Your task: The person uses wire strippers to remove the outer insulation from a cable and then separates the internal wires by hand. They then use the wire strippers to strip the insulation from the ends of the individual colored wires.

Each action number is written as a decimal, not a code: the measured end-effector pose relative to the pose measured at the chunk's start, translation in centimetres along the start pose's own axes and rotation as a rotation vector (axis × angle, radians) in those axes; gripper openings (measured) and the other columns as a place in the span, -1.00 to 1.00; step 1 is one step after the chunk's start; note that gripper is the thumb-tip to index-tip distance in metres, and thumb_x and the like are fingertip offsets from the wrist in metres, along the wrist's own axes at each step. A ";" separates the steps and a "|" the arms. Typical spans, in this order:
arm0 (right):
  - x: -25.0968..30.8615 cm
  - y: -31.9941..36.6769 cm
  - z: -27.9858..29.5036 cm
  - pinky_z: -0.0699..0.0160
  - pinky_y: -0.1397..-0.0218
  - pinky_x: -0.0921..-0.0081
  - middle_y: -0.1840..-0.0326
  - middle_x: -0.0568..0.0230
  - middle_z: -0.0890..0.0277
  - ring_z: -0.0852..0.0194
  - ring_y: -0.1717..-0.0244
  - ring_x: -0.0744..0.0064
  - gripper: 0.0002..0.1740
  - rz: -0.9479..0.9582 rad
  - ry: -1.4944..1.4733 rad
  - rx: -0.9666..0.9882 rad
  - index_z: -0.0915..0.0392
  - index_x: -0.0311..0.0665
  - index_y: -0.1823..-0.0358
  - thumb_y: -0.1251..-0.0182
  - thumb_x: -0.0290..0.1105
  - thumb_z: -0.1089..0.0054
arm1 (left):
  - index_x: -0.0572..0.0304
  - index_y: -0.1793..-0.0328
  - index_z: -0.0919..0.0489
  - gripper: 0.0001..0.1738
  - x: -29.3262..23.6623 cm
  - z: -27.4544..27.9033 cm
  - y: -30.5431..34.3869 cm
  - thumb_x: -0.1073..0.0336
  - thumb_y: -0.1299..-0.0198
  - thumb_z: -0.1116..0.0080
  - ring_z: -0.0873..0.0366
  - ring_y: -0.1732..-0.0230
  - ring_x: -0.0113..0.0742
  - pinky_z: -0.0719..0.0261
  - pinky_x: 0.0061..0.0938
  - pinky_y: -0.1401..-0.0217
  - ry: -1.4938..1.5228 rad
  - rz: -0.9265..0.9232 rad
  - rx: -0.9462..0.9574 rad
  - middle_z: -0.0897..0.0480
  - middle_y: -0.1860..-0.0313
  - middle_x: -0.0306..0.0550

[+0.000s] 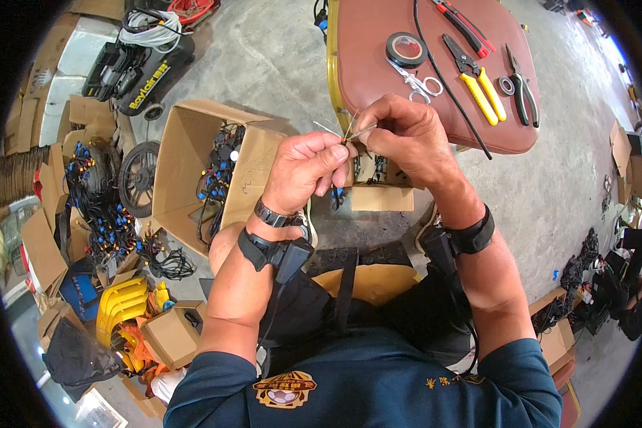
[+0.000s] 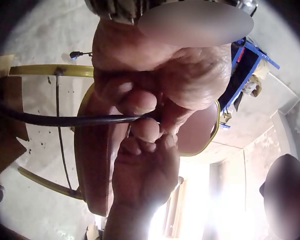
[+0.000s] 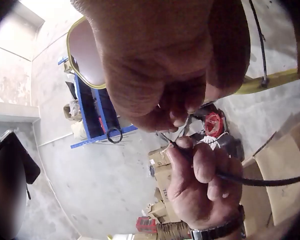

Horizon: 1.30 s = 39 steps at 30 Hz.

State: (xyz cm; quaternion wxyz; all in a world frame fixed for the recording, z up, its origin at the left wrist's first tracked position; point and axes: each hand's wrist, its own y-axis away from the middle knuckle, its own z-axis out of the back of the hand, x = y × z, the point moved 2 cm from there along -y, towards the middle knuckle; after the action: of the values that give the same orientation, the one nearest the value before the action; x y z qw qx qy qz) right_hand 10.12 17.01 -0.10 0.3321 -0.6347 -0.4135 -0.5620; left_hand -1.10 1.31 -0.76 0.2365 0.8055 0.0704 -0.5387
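Note:
A black cable (image 2: pixel 65 120) ends in several thin split wires (image 1: pixel 349 128) that fan out between the two hands. The left hand (image 1: pixel 309 165) grips the cable near this end, thumb on top, and the cable (image 3: pixel 260 182) runs out past its curled fingers in the right wrist view. Close beside it, the right hand (image 1: pixel 411 135) pinches one of the thin wires between thumb and forefinger. In the left wrist view the right hand (image 2: pixel 142 172) touches or nearly touches the left fingers; the exact pinch point is hidden.
On the brown padded seat (image 1: pixel 378 21) lie black tape (image 1: pixel 406 50), scissors (image 1: pixel 422 87), yellow-handled strippers (image 1: pixel 483 96), black pliers (image 1: pixel 524 93) and a red-black cutter (image 1: pixel 471 28). An open carton (image 1: pixel 171 167) with cables stands left; a smaller carton (image 1: pixel 382 199) is below the hands.

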 end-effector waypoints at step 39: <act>1.5 -0.2 1.8 -0.48 0.23 0.67 0.34 0.37 -0.62 -0.50 0.34 0.68 -0.88 -0.125 0.087 0.153 -0.67 -0.37 0.28 -0.18 -0.52 -0.21 | 0.32 0.14 -0.69 -0.86 -0.6 0.4 0.0 0.39 -0.25 -0.30 -0.52 0.45 -0.59 -0.47 -0.65 0.41 -0.368 -0.065 -0.079 -0.65 0.41 -0.29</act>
State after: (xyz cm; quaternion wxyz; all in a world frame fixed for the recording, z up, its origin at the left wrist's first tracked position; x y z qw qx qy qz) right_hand 10.81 18.95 1.10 0.3615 -0.5554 -0.4790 -0.5757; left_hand -1.72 1.25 -0.32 0.2590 0.6808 0.0730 -0.6812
